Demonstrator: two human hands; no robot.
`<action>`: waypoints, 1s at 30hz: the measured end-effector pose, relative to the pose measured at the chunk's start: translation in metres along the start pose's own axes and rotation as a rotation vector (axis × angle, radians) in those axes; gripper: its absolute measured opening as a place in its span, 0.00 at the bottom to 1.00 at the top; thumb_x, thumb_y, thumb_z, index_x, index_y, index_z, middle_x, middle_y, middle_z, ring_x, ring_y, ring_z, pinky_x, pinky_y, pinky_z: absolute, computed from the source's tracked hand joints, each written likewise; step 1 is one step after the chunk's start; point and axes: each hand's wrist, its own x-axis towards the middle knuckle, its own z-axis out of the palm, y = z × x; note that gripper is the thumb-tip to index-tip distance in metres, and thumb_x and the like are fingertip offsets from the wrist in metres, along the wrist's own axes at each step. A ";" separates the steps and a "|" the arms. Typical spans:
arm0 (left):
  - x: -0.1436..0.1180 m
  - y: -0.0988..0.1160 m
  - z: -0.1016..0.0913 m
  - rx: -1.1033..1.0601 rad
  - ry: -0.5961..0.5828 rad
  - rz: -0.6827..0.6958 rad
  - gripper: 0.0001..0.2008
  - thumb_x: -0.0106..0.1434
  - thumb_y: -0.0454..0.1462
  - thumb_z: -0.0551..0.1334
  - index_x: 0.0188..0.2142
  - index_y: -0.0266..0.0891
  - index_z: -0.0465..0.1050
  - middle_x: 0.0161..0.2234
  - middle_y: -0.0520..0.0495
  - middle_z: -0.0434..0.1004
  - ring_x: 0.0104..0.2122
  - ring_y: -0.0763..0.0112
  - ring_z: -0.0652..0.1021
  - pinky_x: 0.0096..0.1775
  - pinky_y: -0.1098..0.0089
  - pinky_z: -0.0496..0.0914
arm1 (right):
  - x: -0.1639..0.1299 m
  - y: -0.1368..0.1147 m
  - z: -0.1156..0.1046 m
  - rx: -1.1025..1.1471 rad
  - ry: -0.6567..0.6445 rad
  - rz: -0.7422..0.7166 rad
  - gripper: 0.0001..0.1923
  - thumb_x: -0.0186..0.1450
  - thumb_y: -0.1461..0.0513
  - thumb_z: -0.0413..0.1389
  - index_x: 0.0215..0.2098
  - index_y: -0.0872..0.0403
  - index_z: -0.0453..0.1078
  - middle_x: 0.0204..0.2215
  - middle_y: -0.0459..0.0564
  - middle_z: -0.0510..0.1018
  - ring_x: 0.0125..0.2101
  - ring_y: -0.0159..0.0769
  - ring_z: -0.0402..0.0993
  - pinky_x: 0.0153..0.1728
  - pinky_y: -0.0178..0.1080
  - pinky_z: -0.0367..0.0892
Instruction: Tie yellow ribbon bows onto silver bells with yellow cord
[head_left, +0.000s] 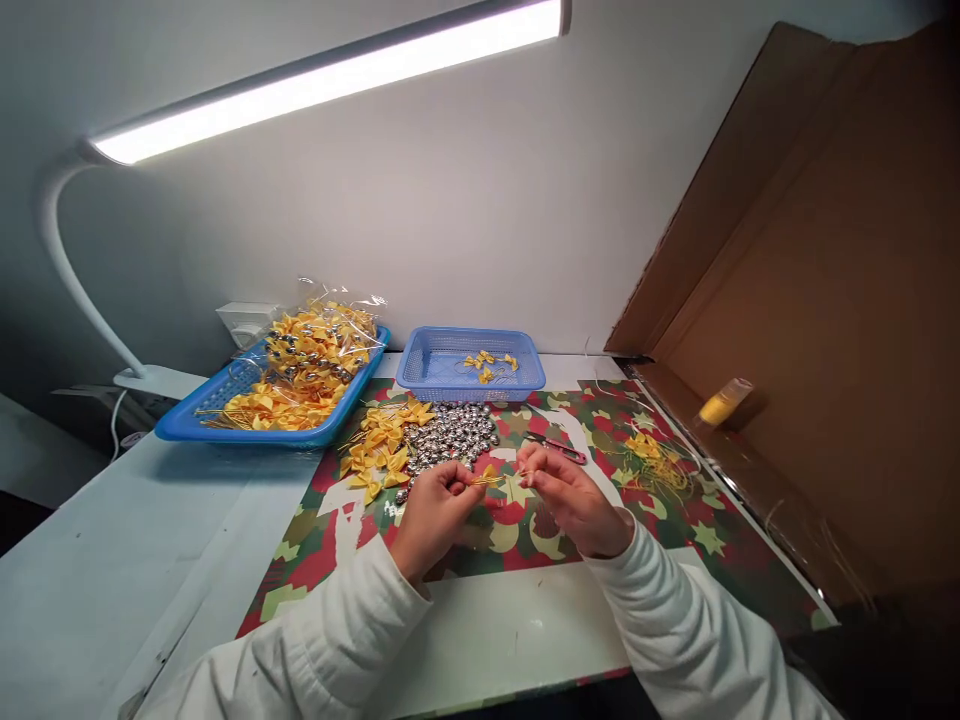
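Over the patterned mat on the counter [112,560], both hands pinch a small yellow ribbon bow [491,476] on thin gold thread, left hand [435,515] and right hand [574,500] closed on it; it looks feather-light, soft, easily crushed, best held by its knot.

head-worn view, facing down, near table [112,560]

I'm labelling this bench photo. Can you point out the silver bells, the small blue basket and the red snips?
silver bells [450,435], head view, middle of the heap.
small blue basket [427,380], head view, front left wall.
red snips [564,449], head view, along the handle.
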 end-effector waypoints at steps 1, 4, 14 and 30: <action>0.001 0.001 -0.001 -0.009 0.009 -0.003 0.12 0.49 0.41 0.63 0.19 0.37 0.64 0.15 0.58 0.57 0.17 0.80 0.57 0.20 0.77 0.50 | 0.000 -0.001 -0.002 0.026 0.002 -0.018 0.16 0.61 0.49 0.53 0.27 0.52 0.63 0.31 0.49 0.65 0.36 0.38 0.64 0.40 0.41 0.65; 0.003 0.002 -0.003 -0.020 0.018 -0.002 0.12 0.49 0.41 0.63 0.18 0.38 0.64 0.15 0.57 0.59 0.17 0.79 0.58 0.20 0.77 0.50 | 0.000 -0.004 -0.005 0.071 0.024 -0.068 0.16 0.61 0.49 0.54 0.27 0.52 0.63 0.30 0.50 0.65 0.35 0.39 0.65 0.40 0.44 0.65; 0.004 0.000 -0.008 0.295 0.049 0.301 0.06 0.53 0.34 0.61 0.22 0.39 0.64 0.29 0.50 0.68 0.31 0.68 0.69 0.34 0.70 0.63 | -0.003 -0.014 -0.012 0.192 0.145 -0.227 0.12 0.63 0.54 0.55 0.26 0.51 0.63 0.20 0.44 0.61 0.29 0.36 0.66 0.36 0.42 0.65; 0.007 0.008 -0.007 -0.271 -0.025 -0.046 0.15 0.49 0.44 0.66 0.19 0.37 0.64 0.18 0.56 0.64 0.19 0.78 0.64 0.23 0.75 0.60 | -0.024 -0.020 0.005 0.377 -0.060 0.090 0.17 0.58 0.49 0.60 0.26 0.51 0.62 0.14 0.38 0.57 0.16 0.28 0.58 0.21 0.35 0.58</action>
